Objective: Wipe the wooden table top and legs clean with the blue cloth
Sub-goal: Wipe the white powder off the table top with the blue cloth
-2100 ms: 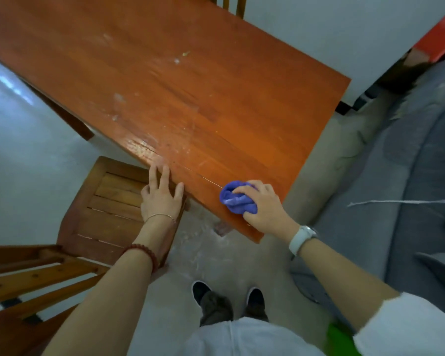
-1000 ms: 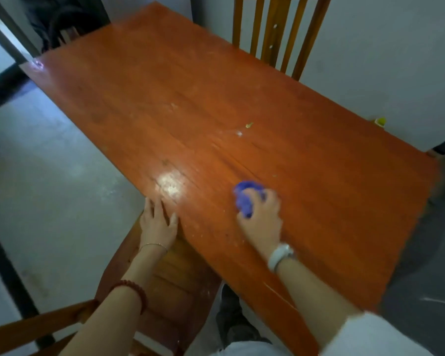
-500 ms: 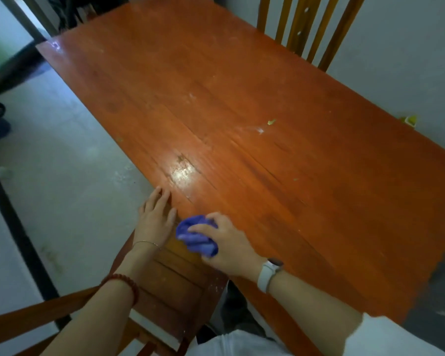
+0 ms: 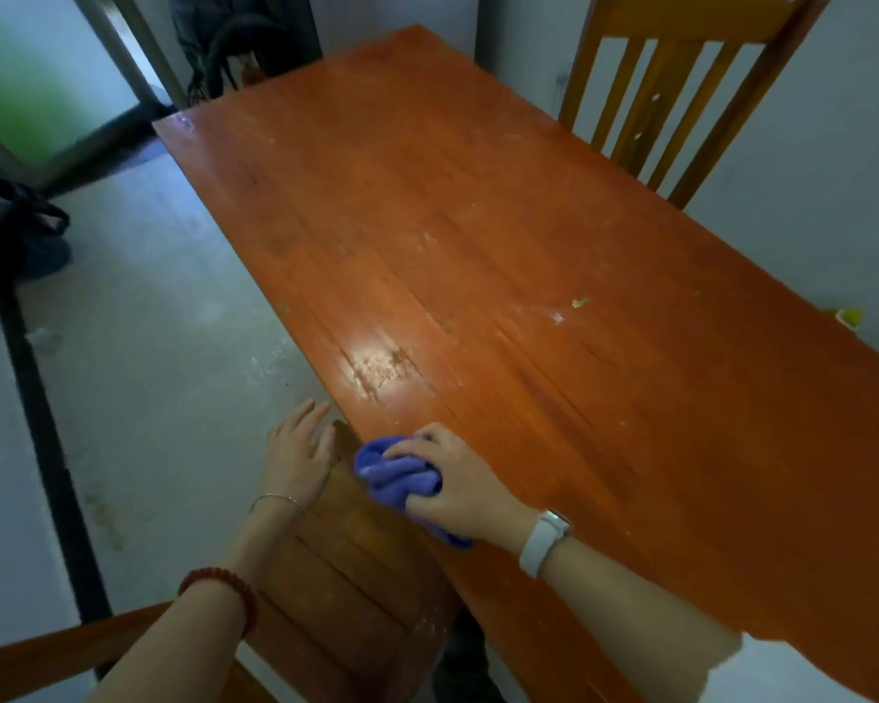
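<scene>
The right hand gripped the bunched blue cloth at the table's near edge, lower centre; soft and light, it likely handled best wadded. The left hand lay spread.

We see a pale grey concrete floor with some dusty marks. A slat-backed wooden chair stands at the far side, against a plain white wall. A second wooden chair is near us. A dark bag lies at left, near a glass door frame.
</scene>
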{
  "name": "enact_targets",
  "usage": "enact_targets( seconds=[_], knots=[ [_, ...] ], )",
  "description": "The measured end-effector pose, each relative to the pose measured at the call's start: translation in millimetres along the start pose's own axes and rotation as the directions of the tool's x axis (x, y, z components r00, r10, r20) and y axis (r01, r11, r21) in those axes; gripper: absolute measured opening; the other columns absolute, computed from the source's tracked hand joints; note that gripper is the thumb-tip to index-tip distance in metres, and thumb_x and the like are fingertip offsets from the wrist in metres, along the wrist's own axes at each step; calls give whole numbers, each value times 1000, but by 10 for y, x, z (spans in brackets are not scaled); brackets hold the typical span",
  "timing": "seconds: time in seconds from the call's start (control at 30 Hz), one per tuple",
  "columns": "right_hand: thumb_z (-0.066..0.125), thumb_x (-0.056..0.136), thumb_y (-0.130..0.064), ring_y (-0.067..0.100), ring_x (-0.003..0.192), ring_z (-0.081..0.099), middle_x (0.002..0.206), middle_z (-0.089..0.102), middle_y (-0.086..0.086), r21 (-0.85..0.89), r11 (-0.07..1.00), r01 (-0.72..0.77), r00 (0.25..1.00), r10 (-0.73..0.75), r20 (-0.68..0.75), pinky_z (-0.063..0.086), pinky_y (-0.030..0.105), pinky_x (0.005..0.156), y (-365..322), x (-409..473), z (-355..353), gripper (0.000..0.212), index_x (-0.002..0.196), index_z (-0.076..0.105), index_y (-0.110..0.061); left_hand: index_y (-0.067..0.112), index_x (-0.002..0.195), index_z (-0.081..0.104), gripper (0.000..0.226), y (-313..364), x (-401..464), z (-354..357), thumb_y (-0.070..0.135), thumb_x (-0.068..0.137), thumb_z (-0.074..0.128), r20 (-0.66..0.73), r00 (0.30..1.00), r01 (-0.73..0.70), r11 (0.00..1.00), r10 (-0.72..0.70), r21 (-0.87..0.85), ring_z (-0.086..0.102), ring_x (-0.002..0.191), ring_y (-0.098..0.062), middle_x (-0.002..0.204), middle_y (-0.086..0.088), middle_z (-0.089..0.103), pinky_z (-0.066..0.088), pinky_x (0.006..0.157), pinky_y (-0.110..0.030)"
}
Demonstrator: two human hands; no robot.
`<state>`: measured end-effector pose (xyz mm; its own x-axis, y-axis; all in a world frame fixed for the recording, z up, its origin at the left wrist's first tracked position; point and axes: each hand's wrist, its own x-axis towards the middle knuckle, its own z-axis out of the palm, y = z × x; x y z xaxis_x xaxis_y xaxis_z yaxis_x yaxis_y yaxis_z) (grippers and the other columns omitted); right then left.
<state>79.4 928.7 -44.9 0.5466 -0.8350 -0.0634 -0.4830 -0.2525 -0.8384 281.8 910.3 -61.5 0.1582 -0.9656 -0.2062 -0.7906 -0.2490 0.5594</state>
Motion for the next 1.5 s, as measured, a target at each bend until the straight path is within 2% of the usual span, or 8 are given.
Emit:
enact_targets(
  seconds=[0.13, 0.3, 0.4, 0.77, 0.93, 1.2, 1.33, 1.5],
  knots=[
    [57, 74, -26, 30, 108, 44, 120, 46, 9, -161, 908, -387, 831, 268, -487, 43, 33, 83, 173, 419, -351, 47, 121, 55, -20, 6, 135, 40, 43, 101, 171, -97, 16, 94, 46, 1, 1000, 22, 998, -22, -54, 33, 132, -30, 142, -15, 38, 24, 112, -42],
    [49, 73, -31, 23, 104, 43, 115, 44, 8, -49, 999, 20, 981, -10, 196, 38, 31, 83, -41, 310, 16, 47, 118, 55, -19, 6, 134, 41, 45, 233, 507, -227, 19, 92, 50, -42, 998, 39, 999, -39, -16, 33, 131, -31, 141, -18, 38, 25, 109, -41],
    [44, 64, -39, 13, 96, 48, 105, 46, 1, 94, 990, -102, 989, 112, -98, 40, 26, 85, 217, 263, -451, 56, 114, 57, -20, 11, 136, 40, 48, 451, 724, -188, 24, 91, 50, -44, 999, 28, 996, -24, 88, 30, 133, -32, 145, -15, 33, 24, 111, -42],
    [60, 80, -21, 39, 114, 37, 128, 36, 19, 80, 650, -756, 350, 505, -789, 42, 43, 80, 1287, 692, -2088, 47, 123, 44, -15, 37, 141, 19, 54, 927, 1118, 362, 51, 91, 33, 65, 997, 9, 921, -37, 389, 3, 141, -22, 154, 5, 10, 9, 111, -46],
    [58, 69, -25, 23, 107, 49, 111, 45, 1, -40, 985, -171, 976, 164, -141, 43, 31, 88, 757, 941, -1157, 49, 118, 56, -23, 25, 130, 49, 42, 817, 1141, 242, 35, 90, 43, -65, 998, -9, 982, 21, 186, 27, 134, -24, 144, 0, 38, 20, 106, -45],
    [63, 76, -22, 31, 112, 44, 121, 44, 11, -31, 788, -614, 550, 400, -733, 46, 36, 78, 1050, 858, -1620, 41, 116, 57, -22, 21, 141, 27, 56, 481, 1061, 48, 40, 91, 44, -103, 976, 217, 926, -194, 308, 14, 139, -29, 153, -5, 17, 17, 110, -53],
    [52, 69, -34, 32, 103, 50, 117, 49, 10, -248, 964, -96, 951, 16, -308, 54, 40, 70, 506, 740, -509, 42, 111, 53, -30, 18, 141, 28, 57, 340, 974, 30, 37, 91, 46, -103, 977, 206, 938, -184, 280, 16, 139, -27, 153, -4, 17, 19, 109, -51],
    [55, 73, -34, 15, 90, 51, 112, 44, 4, 105, 992, 73, 992, -82, 93, 46, 29, 75, 154, 579, -237, 44, 115, 56, -24, 15, 140, 32, 57, 80, 807, -25, 34, 89, 51, -112, 984, 162, 961, -139, 226, 23, 137, -26, 150, -6, 26, 24, 109, -50]
  ],
)
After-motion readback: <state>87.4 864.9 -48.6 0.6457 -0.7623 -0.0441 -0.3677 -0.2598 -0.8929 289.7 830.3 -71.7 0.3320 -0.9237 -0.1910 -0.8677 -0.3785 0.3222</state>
